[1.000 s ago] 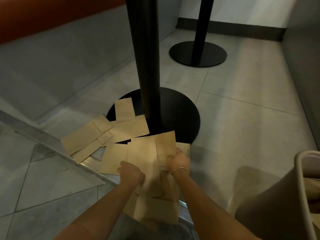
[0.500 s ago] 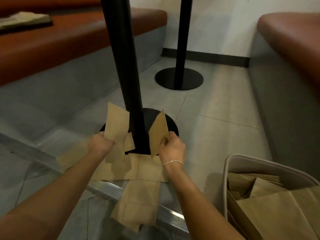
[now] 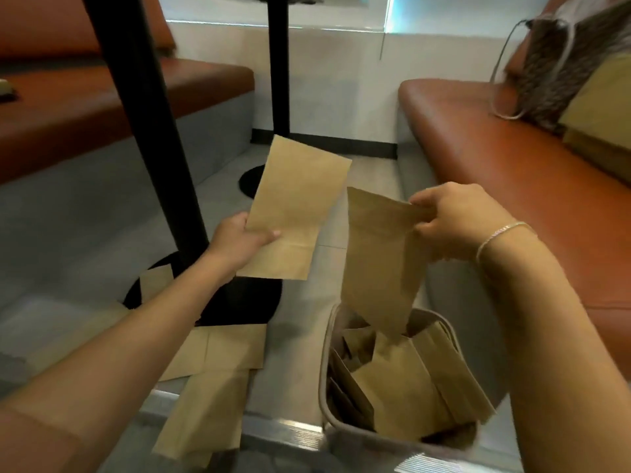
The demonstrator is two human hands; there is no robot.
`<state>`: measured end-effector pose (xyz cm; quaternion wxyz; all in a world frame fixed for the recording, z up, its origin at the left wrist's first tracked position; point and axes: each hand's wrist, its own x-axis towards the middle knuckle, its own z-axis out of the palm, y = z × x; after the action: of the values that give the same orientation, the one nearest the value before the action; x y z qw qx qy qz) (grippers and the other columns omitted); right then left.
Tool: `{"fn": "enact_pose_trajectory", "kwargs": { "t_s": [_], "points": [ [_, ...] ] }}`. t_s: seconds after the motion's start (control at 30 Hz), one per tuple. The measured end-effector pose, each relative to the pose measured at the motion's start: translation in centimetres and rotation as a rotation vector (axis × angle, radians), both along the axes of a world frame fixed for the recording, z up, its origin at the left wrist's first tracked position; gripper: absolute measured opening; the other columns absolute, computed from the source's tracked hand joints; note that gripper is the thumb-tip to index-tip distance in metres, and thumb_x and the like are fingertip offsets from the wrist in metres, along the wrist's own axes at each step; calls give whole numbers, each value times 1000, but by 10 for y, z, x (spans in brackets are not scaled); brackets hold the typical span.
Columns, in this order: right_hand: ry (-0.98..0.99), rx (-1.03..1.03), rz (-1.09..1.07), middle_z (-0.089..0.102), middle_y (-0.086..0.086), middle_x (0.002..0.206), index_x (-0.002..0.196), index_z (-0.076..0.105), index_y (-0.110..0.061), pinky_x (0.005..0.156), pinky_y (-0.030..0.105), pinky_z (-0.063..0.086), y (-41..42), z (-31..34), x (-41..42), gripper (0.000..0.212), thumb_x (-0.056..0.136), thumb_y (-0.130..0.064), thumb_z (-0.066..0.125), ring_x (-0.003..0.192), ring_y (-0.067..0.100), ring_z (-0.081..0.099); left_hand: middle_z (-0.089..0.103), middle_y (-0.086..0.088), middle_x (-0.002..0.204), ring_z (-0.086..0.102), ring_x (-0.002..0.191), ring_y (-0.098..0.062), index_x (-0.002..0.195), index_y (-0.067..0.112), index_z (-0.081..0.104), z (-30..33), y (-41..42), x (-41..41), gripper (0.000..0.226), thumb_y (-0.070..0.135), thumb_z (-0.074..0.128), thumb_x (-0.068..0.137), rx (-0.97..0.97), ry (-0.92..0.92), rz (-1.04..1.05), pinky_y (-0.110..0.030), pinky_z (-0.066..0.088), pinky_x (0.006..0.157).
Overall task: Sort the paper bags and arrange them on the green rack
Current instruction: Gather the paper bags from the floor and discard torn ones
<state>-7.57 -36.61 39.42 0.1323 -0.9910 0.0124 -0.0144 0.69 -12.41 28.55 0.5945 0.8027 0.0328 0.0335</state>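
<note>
Hands first: my left hand [image 3: 239,242] grips a flat bag [image 3: 295,208] by its lower left edge, thumb on its face, holding it upright and tilted right above the floor [image 3: 358,172]. My right hand [image 3: 450,221] pinches the top right corner of a second bag [image 3: 380,257], which hangs down with its lower end dipping into the bin [image 3: 324,397]. That bin sits on the floor at lower right and holds a jumble of more paper bags [image 3: 409,380]. Loose bags [image 3: 218,367] lie flat on the floor beneath my left forearm, beside the black pole [image 3: 146,124] and partly over its round base [image 3: 246,302]. An orange seat [image 3: 505,158] runs along my right, carrying a patterned tote [image 3: 553,63]. I see no green rack from here.
</note>
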Motion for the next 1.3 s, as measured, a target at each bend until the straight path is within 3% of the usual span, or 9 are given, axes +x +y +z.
{"fn": "enact_pose_trajectory", "kwargs": {
  "t_s": [0.1, 0.2, 0.3, 0.4, 0.5, 0.63, 0.87, 1.03, 1.3],
  "points": [
    [182, -85, -8, 62, 0, 62, 89, 57, -27, 52, 24, 56, -15, -4, -14, 26, 84, -3, 49, 55, 18, 68, 63, -1, 104, 62, 99, -21, 106, 19, 57, 9, -20, -6, 28, 14, 71, 82, -40, -30, -65, -36, 49, 92],
    [393, -111, -3, 64, 0, 73, 110, 60, -20, 48, 23, 52, -14, -24, -22, 26, 85, -13, 59, 58, 15, 67, 65, 0, 103, 63, 99, -20, 103, 22, 58, 9, -31, -12, 28, 13, 72, 80, -58, -31, -113, -36, 49, 92],
    [395, -162, -13, 53, 5, 131, 142, 35, -20, 81, 30, 51, -14, -36, -22, 77, 78, -41, 72, 99, 21, 61, 66, 6, 96, 63, 95, -17, 100, 24, 59, 7, -38, -20, 27, 12, 72, 80, -52, -1, -197, -34, 50, 87],
    [57, 58, -21, 36, 8, 147, 149, 16, -21, 105, 37, 36, -14, -29, -17, 100, 72, -44, 76, 130, 27, 41, 65, 11, 93, 62, 90, -10, 101, 26, 59, 3, -43, -26, 27, 12, 71, 80, 14, 33, -314, -27, 49, 78],
    [-124, 152, 36, 45, 4, 141, 144, 30, -24, 102, 33, 39, -10, -22, -14, 84, 74, -38, 75, 125, 23, 46, 66, 11, 92, 62, 83, -3, 97, 25, 62, 3, -54, -31, 23, 12, 72, 80, 88, 69, -442, -18, 48, 68],
    [-135, 42, 61, 62, 4, 93, 101, 62, -25, 73, 25, 40, -15, -22, -13, 16, 86, -21, 61, 91, 22, 56, 70, 1, 100, 67, 93, -12, 103, 17, 65, 1, -73, -36, 24, 13, 72, 80, 237, 80, -602, -25, 53, 82],
    [137, -121, -11, 63, 7, 95, 80, 58, -28, 81, 34, 51, -28, -23, -16, 20, 81, -9, 54, 95, 30, 59, 61, 6, 102, 59, 96, -9, 113, 23, 57, -10, -84, -37, 34, 21, 71, 83, 341, 62, -542, -18, 48, 80],
    [283, -185, 41, 61, 7, 119, 121, 59, -19, 92, 34, 47, -10, -44, -14, 31, 90, -18, 57, 109, 28, 57, 59, 10, 98, 57, 95, -7, 117, 21, 56, -16, -50, -39, 36, 25, 70, 83, 399, 141, -416, -20, 43, 80],
    [151, -24, 173, 59, 6, 120, 127, 51, -24, 88, 36, 50, 70, -67, 12, 41, 88, -33, 61, 107, 25, 57, 62, 1, 110, 57, 104, -13, 118, 18, 57, -38, 34, -28, 35, 25, 68, 85, 512, 310, -225, -25, 44, 87]
  ]
}}
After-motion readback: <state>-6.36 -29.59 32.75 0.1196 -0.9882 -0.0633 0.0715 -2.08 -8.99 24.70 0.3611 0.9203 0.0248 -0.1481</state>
